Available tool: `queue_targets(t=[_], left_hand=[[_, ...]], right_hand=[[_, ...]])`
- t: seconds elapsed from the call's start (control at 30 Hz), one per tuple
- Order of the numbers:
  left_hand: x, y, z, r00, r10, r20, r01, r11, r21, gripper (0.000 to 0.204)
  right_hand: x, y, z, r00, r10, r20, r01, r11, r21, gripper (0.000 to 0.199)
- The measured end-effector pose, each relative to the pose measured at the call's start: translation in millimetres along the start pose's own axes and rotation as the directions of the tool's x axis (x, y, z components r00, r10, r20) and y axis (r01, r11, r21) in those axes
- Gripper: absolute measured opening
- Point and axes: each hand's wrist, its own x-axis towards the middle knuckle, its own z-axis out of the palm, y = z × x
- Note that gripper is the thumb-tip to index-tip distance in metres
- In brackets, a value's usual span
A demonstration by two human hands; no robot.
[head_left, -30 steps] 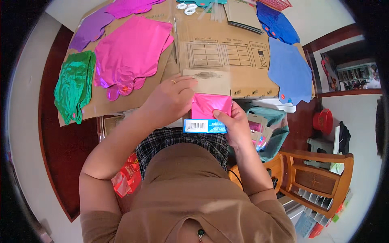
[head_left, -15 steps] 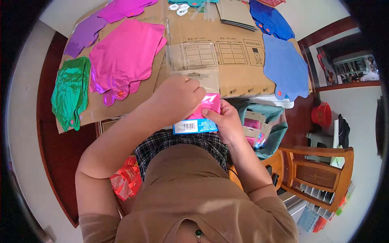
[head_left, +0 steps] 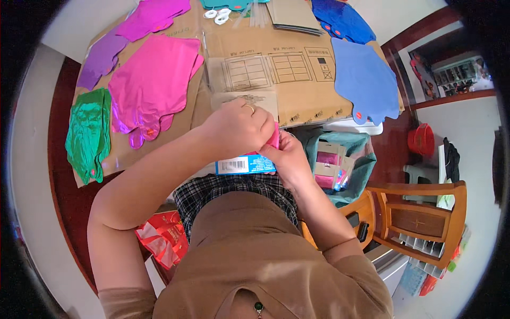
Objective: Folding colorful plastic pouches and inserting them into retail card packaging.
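Just in front of my lap I have a small packet (head_left: 247,164) with a blue barcode card along its lower edge and folded pink foil above it. My right hand (head_left: 287,159) grips its right side, thumb in front. Curled fingers of my left hand (head_left: 239,126) close on the upper part and cover most of the pink foil; their tips are hidden. A clear plastic sleeve (head_left: 241,74) lies on the cardboard beyond my left hand.
Cardboard (head_left: 297,98) covers the table. On it lie flat foil balloons: pink (head_left: 154,80), green (head_left: 87,133), purple (head_left: 101,61), light blue (head_left: 366,80) and dark blue (head_left: 342,21). White ribbon rolls (head_left: 220,18) sit at the back. A teal-lined bin (head_left: 361,165) with packets stands right, near a wooden chair (head_left: 419,218).
My left hand has come down over the packet's upper part and now hides most of the pink foil. My right hand stays at the packet's right side. The whole view has shifted slightly.
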Motion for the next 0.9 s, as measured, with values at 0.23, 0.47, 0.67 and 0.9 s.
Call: queue_targets(t=[0.23,0.47,0.67,0.9], left_hand=[[-3,-4,9,0.999,0.026,-0.027,-0.028,0.995,-0.101,0.014],[-3,-4,6,0.991,-0.132,-0.024,0.126,0.977,-0.172,0.016],[-3,-5,-1,0.997,-0.033,0.072,0.044,0.985,-0.167,0.024],[-1,-6,-5,0.980,0.107,0.171,-0.089,0.990,-0.110,0.027]], right_hand=[[0,-1,-7,0.987,0.145,0.062,-0.144,0.989,-0.034,0.015],[3,4,2,0.995,0.102,0.000,-0.102,0.993,-0.062,0.017],[2,1,4,0.995,0.101,-0.018,-0.101,0.993,-0.065,0.023],[2,2,3,0.988,0.145,-0.047,-0.150,0.980,-0.130,0.026]])
